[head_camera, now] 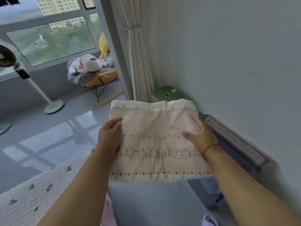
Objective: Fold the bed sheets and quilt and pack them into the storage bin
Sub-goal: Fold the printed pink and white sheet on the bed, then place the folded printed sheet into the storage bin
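A folded pale pink quilt point(156, 141) with green leaf and dot bands is held in the air in front of me. My left hand point(110, 136) grips its left edge, fingers curled under and thumb on top. My right hand point(201, 134) grips its right edge with the thumb lying across the top. Below and to the right stands a dark grey storage bin point(234, 144) against the wall; the quilt hides part of it, so its inside cannot be seen.
A bed cover point(32, 191) with a small dark butterfly print lies at lower left. A green stool point(167, 93) sits in the corner by the curtain point(138, 62). A chair with a plush toy point(88, 64) and a standing fan point(40, 95) are by the window.
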`<state>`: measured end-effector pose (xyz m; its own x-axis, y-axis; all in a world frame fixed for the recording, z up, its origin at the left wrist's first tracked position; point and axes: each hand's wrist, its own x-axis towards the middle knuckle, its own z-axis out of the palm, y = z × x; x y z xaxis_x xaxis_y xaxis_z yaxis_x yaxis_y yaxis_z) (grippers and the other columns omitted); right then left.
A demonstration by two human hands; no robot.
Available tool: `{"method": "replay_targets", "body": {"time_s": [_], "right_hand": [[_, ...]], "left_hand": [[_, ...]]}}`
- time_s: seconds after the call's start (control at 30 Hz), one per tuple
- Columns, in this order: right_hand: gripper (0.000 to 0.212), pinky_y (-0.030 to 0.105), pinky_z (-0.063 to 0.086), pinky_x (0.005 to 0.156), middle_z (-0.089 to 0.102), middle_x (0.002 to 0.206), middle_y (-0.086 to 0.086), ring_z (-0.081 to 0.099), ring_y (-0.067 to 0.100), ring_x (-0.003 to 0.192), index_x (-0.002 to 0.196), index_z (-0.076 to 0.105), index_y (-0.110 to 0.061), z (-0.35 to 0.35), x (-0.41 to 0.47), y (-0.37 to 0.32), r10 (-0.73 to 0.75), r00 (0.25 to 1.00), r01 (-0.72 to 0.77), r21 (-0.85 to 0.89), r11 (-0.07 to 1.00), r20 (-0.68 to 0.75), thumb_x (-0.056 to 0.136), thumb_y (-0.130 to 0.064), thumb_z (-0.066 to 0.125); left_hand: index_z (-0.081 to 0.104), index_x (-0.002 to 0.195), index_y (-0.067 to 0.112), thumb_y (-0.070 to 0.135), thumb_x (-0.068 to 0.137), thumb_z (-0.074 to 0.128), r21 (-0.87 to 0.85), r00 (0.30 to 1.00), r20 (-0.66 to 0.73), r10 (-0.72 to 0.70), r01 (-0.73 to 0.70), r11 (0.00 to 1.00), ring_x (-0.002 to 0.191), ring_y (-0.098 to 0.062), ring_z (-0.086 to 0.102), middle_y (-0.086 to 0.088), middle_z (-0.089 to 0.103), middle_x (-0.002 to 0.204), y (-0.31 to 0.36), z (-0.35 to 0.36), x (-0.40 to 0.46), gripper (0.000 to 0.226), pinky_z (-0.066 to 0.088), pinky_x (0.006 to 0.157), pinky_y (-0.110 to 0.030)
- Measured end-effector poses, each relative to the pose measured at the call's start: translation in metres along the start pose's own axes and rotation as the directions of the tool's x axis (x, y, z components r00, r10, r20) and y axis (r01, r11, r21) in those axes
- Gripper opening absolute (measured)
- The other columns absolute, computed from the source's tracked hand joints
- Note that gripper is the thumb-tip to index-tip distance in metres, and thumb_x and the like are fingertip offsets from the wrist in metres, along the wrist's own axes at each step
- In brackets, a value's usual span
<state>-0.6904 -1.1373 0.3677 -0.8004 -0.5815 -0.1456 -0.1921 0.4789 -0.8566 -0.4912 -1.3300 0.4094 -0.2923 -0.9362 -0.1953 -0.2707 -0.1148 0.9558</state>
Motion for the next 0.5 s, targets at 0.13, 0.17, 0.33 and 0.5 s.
{"method": "replay_targets", "body": {"time_s": [0.13, 0.17, 0.33, 0.5], "right_hand": [[0.073, 0.029, 0.034, 0.101, 0.039, 0.147, -0.003, 0.039, 0.02, 0.133, 0.142, 0.036, -0.027, -0.059, 0.016, 0.053, 0.119, 0.983, -0.111, 0.065, 0.992, -0.142, 0.079, -0.031, 0.073], [0.074, 0.029, 0.034, 0.101, 0.038, 0.148, -0.003, 0.038, 0.02, 0.134, 0.143, 0.036, -0.027, -0.073, 0.021, 0.067, 0.146, 0.975, -0.135, 0.072, 0.988, -0.166, 0.079, -0.031, 0.073], [0.079, 0.034, 0.031, 0.106, 0.036, 0.148, 0.001, 0.036, 0.023, 0.134, 0.144, 0.03, -0.021, -0.12, 0.048, 0.131, 0.323, 0.916, -0.283, 0.19, 0.94, -0.237, 0.079, -0.028, 0.074], [0.073, 0.038, 0.034, 0.106, 0.039, 0.144, 0.005, 0.04, 0.027, 0.129, 0.144, 0.028, -0.02, -0.147, 0.081, 0.185, 0.465, 0.858, -0.401, 0.28, 0.872, -0.217, 0.084, -0.028, 0.068]], "left_hand": [[0.069, 0.105, 0.032, 0.024, 0.098, 0.048, 0.116, 0.992, 0.126, 0.013, -0.028, 0.993, 0.074, -0.019, 0.061, 0.003, 0.066, 0.098, 0.008, 0.098, 0.011, 0.024, 0.054, 0.067, -0.032], [0.069, 0.104, 0.031, 0.024, 0.098, 0.048, 0.139, 0.988, 0.151, 0.009, -0.03, 0.99, 0.071, -0.019, 0.06, 0.004, 0.066, 0.095, 0.01, 0.123, 0.012, 0.023, 0.054, 0.064, -0.031], [0.07, 0.102, 0.029, 0.024, 0.096, 0.054, 0.253, 0.963, 0.269, 0.02, -0.09, 0.963, 0.057, -0.017, 0.054, 0.002, 0.068, 0.089, 0.011, 0.229, 0.02, 0.018, 0.05, 0.053, -0.029], [0.07, 0.093, 0.032, 0.018, 0.097, 0.051, 0.355, 0.939, 0.345, 0.01, -0.14, 0.924, 0.057, -0.018, 0.052, -0.001, 0.067, 0.09, 0.002, 0.312, 0.035, 0.024, 0.053, 0.054, -0.033]]}}
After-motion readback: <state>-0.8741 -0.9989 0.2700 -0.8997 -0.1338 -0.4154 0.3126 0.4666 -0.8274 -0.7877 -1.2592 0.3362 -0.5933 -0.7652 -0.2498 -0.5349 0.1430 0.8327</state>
